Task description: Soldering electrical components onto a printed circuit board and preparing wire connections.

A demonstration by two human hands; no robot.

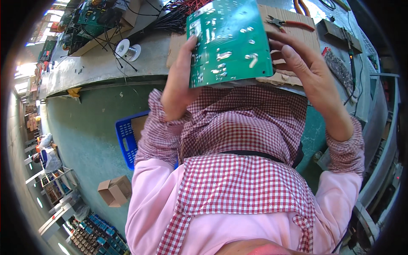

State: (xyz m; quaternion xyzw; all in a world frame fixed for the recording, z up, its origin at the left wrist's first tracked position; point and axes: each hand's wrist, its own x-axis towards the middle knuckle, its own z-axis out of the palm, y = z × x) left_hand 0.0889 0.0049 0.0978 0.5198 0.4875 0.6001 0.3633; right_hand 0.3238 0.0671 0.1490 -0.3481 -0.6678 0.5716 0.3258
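Top centre: left hand grips green board; right hand spread alongside — contact unclear; grey workbench behind, green floor left.

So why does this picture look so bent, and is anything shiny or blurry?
In the head view, the workbench edge curves and the corners go black, from the fisheye lens; in the same head view, pale glare washes the upper part of the green circuit board, and its solder marks look smeared, perhaps from motion.
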